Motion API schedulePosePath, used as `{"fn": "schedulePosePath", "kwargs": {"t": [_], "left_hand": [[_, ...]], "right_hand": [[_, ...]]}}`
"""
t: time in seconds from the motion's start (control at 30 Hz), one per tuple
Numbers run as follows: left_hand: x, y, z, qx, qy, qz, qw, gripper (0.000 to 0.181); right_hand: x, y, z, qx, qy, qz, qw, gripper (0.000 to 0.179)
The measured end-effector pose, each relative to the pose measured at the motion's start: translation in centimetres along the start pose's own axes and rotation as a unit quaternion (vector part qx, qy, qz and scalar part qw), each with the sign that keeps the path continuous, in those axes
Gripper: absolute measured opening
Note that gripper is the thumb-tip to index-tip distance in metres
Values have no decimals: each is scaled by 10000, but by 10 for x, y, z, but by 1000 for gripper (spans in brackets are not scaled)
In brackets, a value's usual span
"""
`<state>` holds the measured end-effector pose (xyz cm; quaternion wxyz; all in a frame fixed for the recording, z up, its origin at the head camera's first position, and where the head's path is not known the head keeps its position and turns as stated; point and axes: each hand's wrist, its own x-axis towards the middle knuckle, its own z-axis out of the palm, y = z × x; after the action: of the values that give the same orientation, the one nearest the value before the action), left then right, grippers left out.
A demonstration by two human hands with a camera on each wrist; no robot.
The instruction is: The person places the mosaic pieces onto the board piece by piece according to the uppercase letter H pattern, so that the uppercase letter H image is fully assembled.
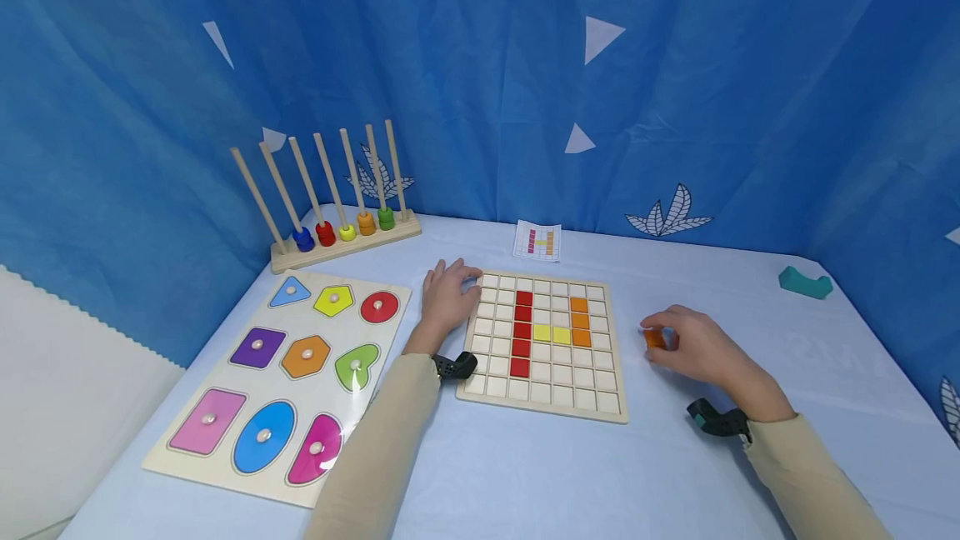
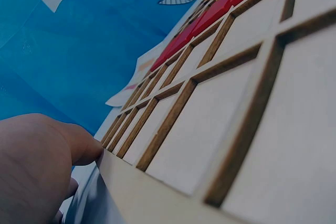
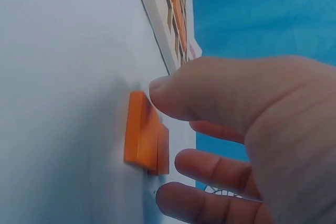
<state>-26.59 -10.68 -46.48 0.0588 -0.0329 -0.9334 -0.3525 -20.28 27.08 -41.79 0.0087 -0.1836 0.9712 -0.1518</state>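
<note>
A wooden grid board point(image 1: 543, 409) lies in the middle of the table, carrying a column of several red tiles point(image 1: 522, 329), two yellow tiles point(image 1: 551, 334) and three orange tiles point(image 1: 581, 320). At its upper left corner is my left hand point(image 1: 447, 297), with a fingertip on the board's rim point(image 2: 121, 179) in the left wrist view. Right of the board, my right hand point(image 1: 692, 346) bends loosely around two loose orange tiles point(image 3: 140, 132). Its thumb tip is right beside the nearer tile, and the other fingers stand spread behind them.
Behind the board lies a pattern card point(image 1: 552, 253). A shape puzzle board point(image 1: 345, 334) is at left, below a peg stand point(image 1: 411, 227) with coloured rings. One teal block point(image 1: 805, 282) sits at far right. A blue curtain point(image 1: 465, 65) hangs behind the table.
</note>
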Motion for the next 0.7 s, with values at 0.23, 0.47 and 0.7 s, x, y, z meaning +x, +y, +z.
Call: {"fn": "schedulePosePath", "kwargs": {"t": [0.23, 0.47, 0.7], "left_hand": [[-1, 1, -1, -21, 1, -1, 10000, 35], [-1, 1, -1, -33, 3, 17, 10000, 35], [-1, 2, -1, -72, 29, 7, 10000, 35]], "right_hand": [[-1, 4, -1, -12, 44, -33, 10000, 41], [0, 5, -2, 41, 5, 19, 10000, 39], [-1, 8, 0, 89, 35, 25, 10000, 37]]}}
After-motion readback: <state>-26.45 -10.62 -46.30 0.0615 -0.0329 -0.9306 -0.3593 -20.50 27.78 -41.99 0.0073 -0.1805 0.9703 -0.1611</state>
